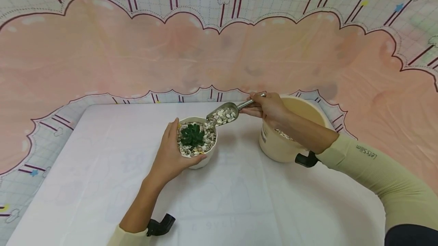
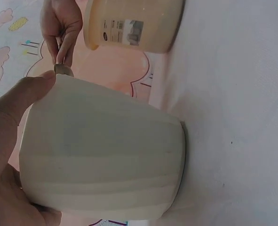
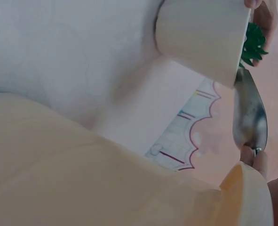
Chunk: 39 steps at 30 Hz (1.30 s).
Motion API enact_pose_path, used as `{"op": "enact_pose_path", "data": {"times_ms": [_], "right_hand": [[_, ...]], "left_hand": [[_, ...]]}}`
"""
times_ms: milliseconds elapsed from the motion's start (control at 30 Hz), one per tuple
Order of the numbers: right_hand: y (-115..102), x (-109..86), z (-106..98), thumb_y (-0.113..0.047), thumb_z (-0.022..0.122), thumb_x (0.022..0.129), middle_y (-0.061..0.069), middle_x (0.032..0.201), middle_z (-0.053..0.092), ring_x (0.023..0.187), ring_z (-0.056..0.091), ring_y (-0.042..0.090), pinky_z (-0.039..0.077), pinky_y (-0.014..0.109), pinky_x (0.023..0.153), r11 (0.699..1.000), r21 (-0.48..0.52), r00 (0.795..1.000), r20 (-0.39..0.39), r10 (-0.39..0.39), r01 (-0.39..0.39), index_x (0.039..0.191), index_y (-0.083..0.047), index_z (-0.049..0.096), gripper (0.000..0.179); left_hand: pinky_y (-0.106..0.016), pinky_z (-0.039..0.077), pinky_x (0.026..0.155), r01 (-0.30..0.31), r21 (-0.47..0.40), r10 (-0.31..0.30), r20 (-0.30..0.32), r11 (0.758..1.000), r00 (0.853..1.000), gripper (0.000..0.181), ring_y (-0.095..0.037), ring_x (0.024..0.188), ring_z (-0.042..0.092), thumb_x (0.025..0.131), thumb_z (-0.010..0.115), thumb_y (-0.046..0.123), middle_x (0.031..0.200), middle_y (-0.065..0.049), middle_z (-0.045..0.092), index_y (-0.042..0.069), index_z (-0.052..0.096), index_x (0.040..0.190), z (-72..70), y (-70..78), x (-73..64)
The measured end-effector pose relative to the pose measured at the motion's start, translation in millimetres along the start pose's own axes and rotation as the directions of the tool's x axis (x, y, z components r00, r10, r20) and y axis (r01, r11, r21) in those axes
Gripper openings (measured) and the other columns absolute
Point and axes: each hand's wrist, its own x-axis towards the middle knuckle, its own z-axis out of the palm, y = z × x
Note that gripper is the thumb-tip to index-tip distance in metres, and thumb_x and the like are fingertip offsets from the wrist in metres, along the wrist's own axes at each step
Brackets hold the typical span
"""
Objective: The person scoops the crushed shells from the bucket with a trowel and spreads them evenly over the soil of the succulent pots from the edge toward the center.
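Note:
A white flowerpot (image 1: 211, 156) stands on the table, holding a dark green succulent (image 1: 192, 135) among pale pebbles or chips. My left hand (image 1: 170, 161) grips the pot from its near left side, thumb and fingers spread around the rim; the left wrist view shows the pot's smooth wall (image 2: 101, 146). With my right hand (image 1: 273, 110) I hold a metal scoop (image 1: 245, 104) by its handle. Pale chips (image 1: 223, 116) fill the scoop, and its tip sits at the pot's right rim. From the right wrist, the scoop's underside (image 3: 250, 113) shows beside the pot.
A cream bucket (image 1: 273, 148) stands to the right, beneath my right forearm, with similar chips (image 1: 284, 135) visible inside. A white cloth covers the table (image 1: 219, 200). Behind it hangs a pink patterned cloth (image 1: 205, 56).

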Motion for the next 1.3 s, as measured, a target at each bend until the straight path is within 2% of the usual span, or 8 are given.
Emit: {"op": "enact_pose_path", "data": {"times_ms": [367,567,667,800,1000,1133,1300], "right_hand": [[2,-0.4,-1,-0.010,0.044,0.114,0.019,0.084,0.076,0.077,0.079,0.025,0.061,0.032,0.080,1.000,0.015,1.000,0.010,-0.018,0.018,0.108,0.009,0.059,0.025],[2,0.9,-1,-0.009,0.042,0.115,0.019,0.085,0.076,0.077,0.079,0.025,0.061,0.032,0.080,1.000,0.017,1.000,0.010,-0.025,0.024,0.109,0.009,0.058,0.025],[2,0.8,-1,-0.010,0.043,0.115,0.019,0.085,0.076,0.078,0.079,0.025,0.061,0.032,0.081,1.000,0.021,1.000,0.010,-0.018,0.018,0.109,0.010,0.058,0.025],[2,0.3,-1,-0.010,0.044,0.115,0.019,0.085,0.076,0.078,0.079,0.025,0.060,0.032,0.082,1.000,0.027,1.000,0.003,-0.008,0.007,0.110,0.009,0.058,0.025],[1,-0.7,-1,-0.010,0.044,0.114,0.018,0.085,0.076,0.078,0.079,0.026,0.061,0.033,0.081,1.000,0.018,1.000,-0.009,0.000,0.000,0.111,0.008,0.058,0.023],[0,-2.4,-2,-0.010,0.046,0.114,0.018,0.085,0.076,0.078,0.079,0.026,0.061,0.034,0.081,1.000,0.012,1.000,-0.009,0.015,-0.015,0.112,0.007,0.059,0.022],[-1,-5.6,-3,-0.009,0.044,0.114,0.018,0.084,0.076,0.077,0.079,0.026,0.061,0.032,0.080,1.000,-0.010,1.000,0.013,-0.003,0.004,0.112,0.008,0.059,0.022]], "left_hand": [[-0.071,0.024,0.117,-0.029,-0.036,0.033,0.099,0.999,0.995,0.133,-0.043,0.158,0.010,0.075,0.096,0.040,0.172,-0.024,0.013,0.007,0.009,0.169,-10.1,-4.2,3.1],[-0.071,0.023,0.118,-0.034,-0.046,0.040,0.126,0.998,0.991,0.131,-0.040,0.159,0.006,0.076,0.096,0.038,0.173,-0.020,0.012,0.008,0.010,0.169,-13.2,-2.0,3.7],[-0.070,0.022,0.119,-0.027,-0.036,0.030,0.104,0.999,0.994,0.133,-0.040,0.160,0.004,0.075,0.096,0.039,0.173,-0.021,0.012,0.006,0.009,0.169,-11.9,1.4,1.4],[-0.067,0.024,0.119,-0.001,0.013,0.000,0.020,1.000,1.000,0.139,-0.043,0.159,0.005,0.072,0.097,0.047,0.171,-0.024,0.012,0.002,0.008,0.168,-3.6,8.6,-3.8],[-0.064,0.033,0.116,0.008,0.082,-0.001,-0.090,0.997,0.996,0.142,-0.050,0.156,0.011,0.069,0.098,0.050,0.166,-0.031,0.017,-0.003,0.009,0.166,10.3,15.5,-7.6],[-0.064,0.033,0.116,0.000,0.095,0.011,-0.109,0.995,0.994,0.139,-0.051,0.154,0.017,0.069,0.099,0.047,0.164,-0.033,0.020,-0.006,0.012,0.165,10.8,15.0,-6.7],[-0.065,0.029,0.118,0.012,0.085,-0.006,-0.078,0.996,0.997,0.137,-0.050,0.154,0.018,0.072,0.098,0.046,0.166,-0.033,0.020,-0.005,0.011,0.165,7.4,12.9,-4.6]]}}
